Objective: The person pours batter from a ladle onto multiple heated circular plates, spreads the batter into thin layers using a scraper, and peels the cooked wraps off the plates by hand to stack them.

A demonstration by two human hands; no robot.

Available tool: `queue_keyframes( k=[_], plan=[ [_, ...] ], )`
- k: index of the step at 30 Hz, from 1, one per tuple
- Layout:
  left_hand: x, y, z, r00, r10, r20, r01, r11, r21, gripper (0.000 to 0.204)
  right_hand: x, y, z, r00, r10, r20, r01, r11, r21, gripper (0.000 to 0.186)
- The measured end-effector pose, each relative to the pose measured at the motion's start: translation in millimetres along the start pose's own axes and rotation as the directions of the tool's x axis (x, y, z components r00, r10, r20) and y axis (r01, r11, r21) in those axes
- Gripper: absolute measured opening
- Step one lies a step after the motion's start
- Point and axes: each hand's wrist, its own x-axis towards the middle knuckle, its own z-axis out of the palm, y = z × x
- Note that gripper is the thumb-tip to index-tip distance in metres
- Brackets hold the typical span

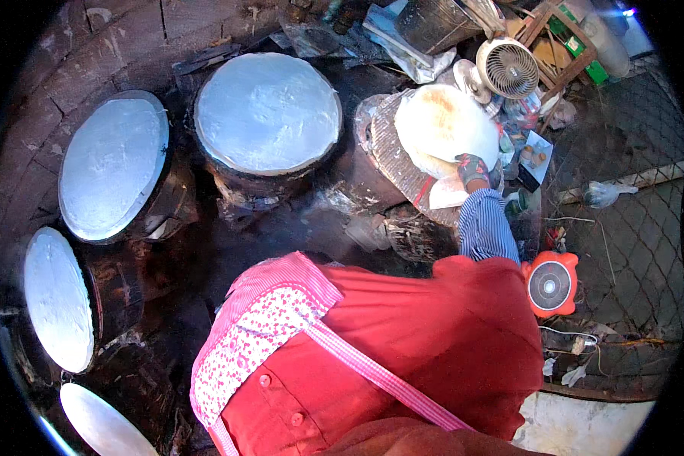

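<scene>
My right hand (474, 169), in a patterned grey glove below a blue striped sleeve, is closed at the lower right edge of a pile of large, thin, round pancakes (442, 121). The top one is white with a browned patch. Its edge lies at my fingers, and the fingertips are partly hidden. A pale flap (447, 193) hangs out beside the hand. Under the pile is a round ribbed mat (387, 137) on a stand. My left hand is out of view, behind my red clothing and pink apron.
Several round griddles with pale tops curve along the left, among them a far griddle (267, 112) and a left griddle (114, 166). A white fan (508, 68) stands beyond the pile. A small white box (536, 156) and an orange fan-like device (549, 284) are at right.
</scene>
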Motion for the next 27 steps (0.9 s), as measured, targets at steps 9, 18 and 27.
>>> queue_keyframes(
  k=[9,18,27],
  plan=[
    [11,-1,-36,1.0,-0.016,-0.015,0.015,0.998,-0.054,0.017,21,-2,32,0.994,-0.052,-0.098,0.094,0.862,0.498,0.053],
    [-137,-52,-186,0.954,-0.089,-0.285,-0.063,0.874,-0.483,0.022,0,-278,-143,0.844,-0.507,0.173,0.159,0.546,0.823,0.045],
    [-214,-42,-189,0.826,0.034,-0.563,0.118,0.966,0.231,0.02,-249,-650,-273,-0.349,-0.888,-0.3,0.681,-0.46,0.57,0.041]
  ],
)
